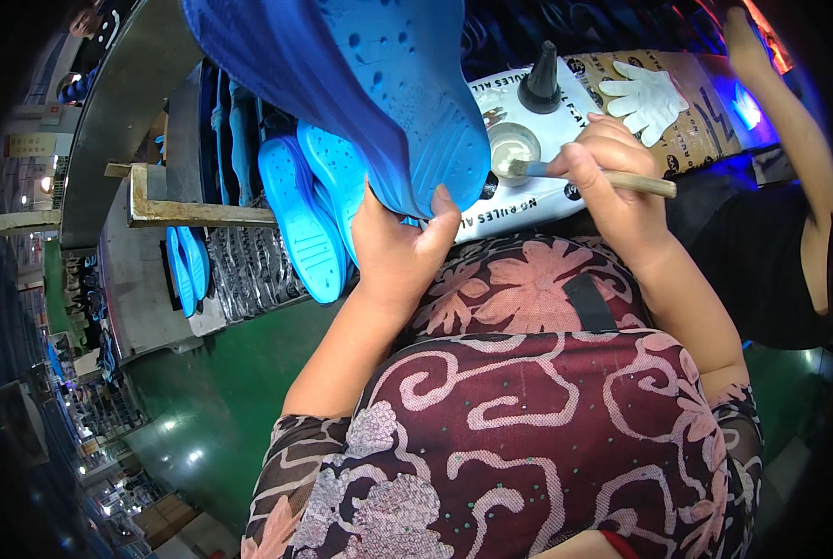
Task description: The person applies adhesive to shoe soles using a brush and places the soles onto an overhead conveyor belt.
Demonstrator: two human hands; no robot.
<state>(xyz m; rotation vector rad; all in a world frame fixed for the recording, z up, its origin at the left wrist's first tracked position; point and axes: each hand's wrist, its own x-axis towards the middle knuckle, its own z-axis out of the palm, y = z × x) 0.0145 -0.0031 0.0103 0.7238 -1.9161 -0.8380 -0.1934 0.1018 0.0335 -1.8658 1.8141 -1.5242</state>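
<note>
My left hand point(398, 247) grips the heel end of a large blue shoe sole point(426, 121), its thumb on the face dotted with small holes and its fingers hidden underneath. The sole is raised in front of me, tilted, its far end cut off by the picture's top edge. Between the fingers of my right hand point(626, 186) is a brush with a pale wooden handle point(654, 183). Its bristles reach into a small round cup point(528, 133) of whitish liquid. That cup stands just right of the sole, on a white printed sheet point(505, 216).
Behind the cup stands a black cone-shaped nozzle point(541, 84). A white glove point(644, 98) lies on brown cardboard point(700, 121). More blue soles point(300, 214) rest at left near a metal frame point(202, 213). At right is another person's arm point(793, 112).
</note>
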